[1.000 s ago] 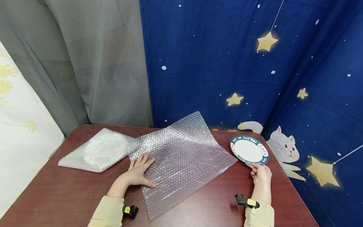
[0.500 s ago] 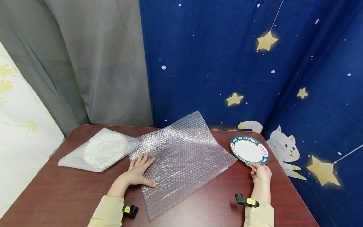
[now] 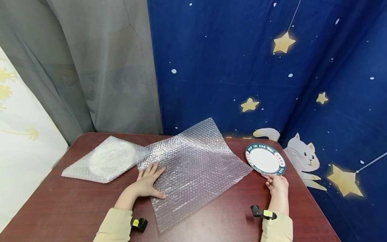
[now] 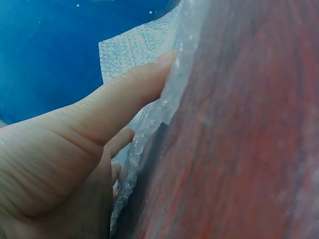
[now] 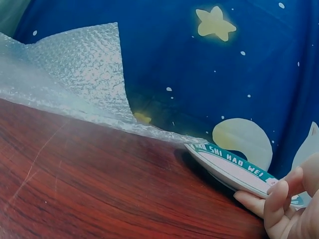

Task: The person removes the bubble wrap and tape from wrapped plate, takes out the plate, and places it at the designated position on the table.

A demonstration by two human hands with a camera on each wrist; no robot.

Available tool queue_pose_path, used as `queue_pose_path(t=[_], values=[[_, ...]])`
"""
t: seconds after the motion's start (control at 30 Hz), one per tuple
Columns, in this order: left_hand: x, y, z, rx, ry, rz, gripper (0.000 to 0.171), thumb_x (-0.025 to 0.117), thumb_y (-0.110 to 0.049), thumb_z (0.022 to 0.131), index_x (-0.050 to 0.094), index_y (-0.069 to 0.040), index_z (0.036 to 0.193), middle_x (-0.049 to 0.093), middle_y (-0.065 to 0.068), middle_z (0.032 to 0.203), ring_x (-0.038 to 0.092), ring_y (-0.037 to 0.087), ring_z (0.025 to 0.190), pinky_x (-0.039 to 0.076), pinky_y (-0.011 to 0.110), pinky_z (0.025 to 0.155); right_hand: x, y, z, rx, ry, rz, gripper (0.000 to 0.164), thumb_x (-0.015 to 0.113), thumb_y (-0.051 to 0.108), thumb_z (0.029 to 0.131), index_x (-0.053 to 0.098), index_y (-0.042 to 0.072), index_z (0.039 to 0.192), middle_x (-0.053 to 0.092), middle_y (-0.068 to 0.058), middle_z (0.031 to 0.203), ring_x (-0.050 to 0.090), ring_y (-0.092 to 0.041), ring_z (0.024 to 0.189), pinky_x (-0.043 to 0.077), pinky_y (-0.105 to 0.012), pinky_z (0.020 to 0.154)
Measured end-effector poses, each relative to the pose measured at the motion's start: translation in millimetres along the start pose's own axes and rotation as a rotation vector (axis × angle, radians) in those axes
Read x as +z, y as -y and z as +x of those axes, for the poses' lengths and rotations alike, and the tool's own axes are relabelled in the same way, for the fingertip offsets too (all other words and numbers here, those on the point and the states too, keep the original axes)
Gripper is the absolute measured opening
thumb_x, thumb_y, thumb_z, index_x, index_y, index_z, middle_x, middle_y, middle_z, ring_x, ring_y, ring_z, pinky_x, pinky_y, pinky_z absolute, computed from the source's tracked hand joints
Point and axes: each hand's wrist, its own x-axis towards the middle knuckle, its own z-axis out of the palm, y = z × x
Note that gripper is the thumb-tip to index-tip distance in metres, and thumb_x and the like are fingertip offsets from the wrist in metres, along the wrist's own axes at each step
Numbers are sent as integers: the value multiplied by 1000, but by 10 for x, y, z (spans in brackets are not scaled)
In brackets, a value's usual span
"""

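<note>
A sheet of bubble wrap [image 3: 193,174] lies spread across the middle of the table, its far corner raised. My left hand [image 3: 148,185] rests flat on the sheet's left edge with the fingers spread. In the left wrist view the thumb [image 4: 124,97] lies along the edge of the wrap. At the right stands an oval plate [image 3: 264,160], white inside with a dark green lettered rim. My right hand [image 3: 278,184] pinches its near rim, and the right wrist view shows fingers [image 5: 251,203] under the plate, which is slightly tilted. The sheet's right corner reaches the plate's left side.
A bubble-wrapped package [image 3: 112,159] with a round white shape inside lies on the left, its corner meeting the loose sheet. Behind the reddish-brown table [image 3: 75,205] hang a grey curtain [image 3: 112,67] and a blue star-patterned curtain [image 3: 217,60].
</note>
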Motion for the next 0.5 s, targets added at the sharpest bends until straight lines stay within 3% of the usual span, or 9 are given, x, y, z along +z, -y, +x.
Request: queue_pose_path(t=[0.27, 0.5], values=[[24, 34, 8, 12, -7, -7, 112, 81, -57, 65, 28, -9, 152, 3, 22, 157, -5, 42, 142, -4, 65, 105, -2, -21, -14, -20, 7, -51, 10, 44, 1, 97, 44, 0, 107, 65, 2, 60, 46, -1, 46, 43, -15, 49], [0, 26, 7, 10, -1, -7, 112, 82, -55, 65, 28, -8, 152, 2, 22, 157, -7, 42, 142, -5, 65, 105, 1, -64, -14, -32, -26, -96, 25, 46, 7, 99, 42, -4, 121, 67, 3, 65, 53, -2, 48, 49, -18, 52]])
